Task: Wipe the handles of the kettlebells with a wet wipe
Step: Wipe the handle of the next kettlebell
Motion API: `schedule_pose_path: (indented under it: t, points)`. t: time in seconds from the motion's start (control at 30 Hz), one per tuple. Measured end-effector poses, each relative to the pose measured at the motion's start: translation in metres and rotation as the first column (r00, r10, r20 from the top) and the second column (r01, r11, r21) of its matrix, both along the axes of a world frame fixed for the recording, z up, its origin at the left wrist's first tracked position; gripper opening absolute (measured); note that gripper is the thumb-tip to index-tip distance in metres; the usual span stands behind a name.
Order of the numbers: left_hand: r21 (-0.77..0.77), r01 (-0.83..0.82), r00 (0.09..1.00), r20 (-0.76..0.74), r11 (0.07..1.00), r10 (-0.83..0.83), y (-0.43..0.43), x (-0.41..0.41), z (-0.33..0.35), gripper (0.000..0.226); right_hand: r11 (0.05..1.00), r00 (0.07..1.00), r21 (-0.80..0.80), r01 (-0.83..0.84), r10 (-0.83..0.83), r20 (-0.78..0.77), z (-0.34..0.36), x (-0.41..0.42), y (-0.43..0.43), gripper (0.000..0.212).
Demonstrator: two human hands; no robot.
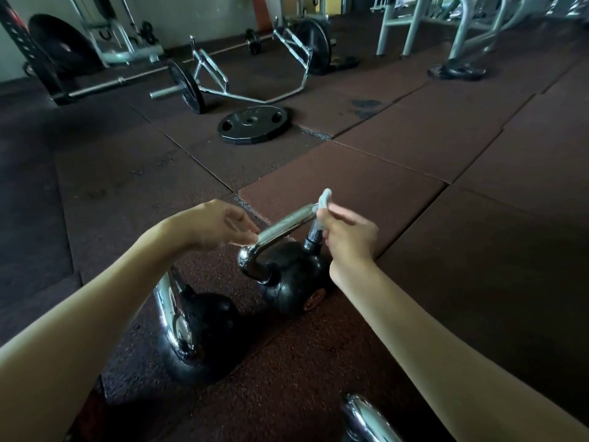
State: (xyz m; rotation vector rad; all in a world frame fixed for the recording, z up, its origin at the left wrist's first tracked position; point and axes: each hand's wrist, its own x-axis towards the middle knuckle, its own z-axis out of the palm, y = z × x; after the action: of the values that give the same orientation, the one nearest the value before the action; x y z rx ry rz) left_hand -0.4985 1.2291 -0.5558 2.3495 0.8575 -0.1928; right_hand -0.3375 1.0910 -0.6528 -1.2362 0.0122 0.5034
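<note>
A black kettlebell (pixel 294 279) with a chrome handle (pixel 280 229) stands on the rubber floor in the middle. My right hand (pixel 347 237) pinches a white wet wipe (pixel 325 200) against the right end of that handle. At the handle's left end my left hand (pixel 220 224) touches the chrome with loosely bent fingers. A second black kettlebell (pixel 207 327) with a chrome handle (pixel 173 314) sits nearer, partly under my left forearm. The chrome handle of a third kettlebell (pixel 366 419) shows at the bottom edge.
A black weight plate (pixel 251 124) lies flat on the floor beyond the kettlebells. Behind it stands a loaded trap bar (pixel 255 74), with a barbell (pixel 121 81) at the left. Grey machine frames (pixel 446 30) stand at the back right.
</note>
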Motion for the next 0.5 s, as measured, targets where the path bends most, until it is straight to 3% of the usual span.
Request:
schedule_pose_path:
  t: [0.17, 0.23, 0.3, 0.4, 0.43, 0.5]
  points:
    - [0.003, -0.025, 1.0, 0.018, 1.0, 0.025, -0.001, -0.004, -0.001, 0.018, 0.997, 0.997, -0.006, 0.077, -0.077, 0.003, -0.009, -0.02, 0.003, 0.018]
    - [0.014, -0.03, 0.999, 0.023, 0.999, 0.029, 0.0, -0.006, -0.003, 0.015, 0.998, 0.995, -0.011, 0.065, -0.064, 0.078, -0.009, -0.027, 0.004, 0.018]
    - [0.04, -0.032, 0.999, 0.033, 0.999, 0.031, 0.0, -0.007, -0.007, 0.016, 0.999, 0.97, -0.048, -0.005, 0.016, 0.243, -0.012, -0.041, -0.001, 0.013]
    - [0.098, -0.031, 0.997, 0.074, 0.995, 0.024, 0.0, -0.009, -0.011, 0.015, 0.964, 0.84, -0.156, -0.216, 0.265, 0.473, -0.017, -0.075, -0.012, 0.016]
    - [0.103, -0.035, 0.996, 0.091, 0.994, 0.025, 0.0, -0.009, -0.013, 0.014, 0.945, 0.806, -0.209, -0.253, 0.325, 0.495, -0.02, -0.083, -0.012, 0.016]
    - [0.077, -0.037, 0.993, 0.116, 0.996, 0.028, 0.001, -0.012, -0.014, 0.015, 0.943, 0.828, -0.241, -0.229, 0.319, 0.461, -0.023, -0.088, -0.007, 0.013]
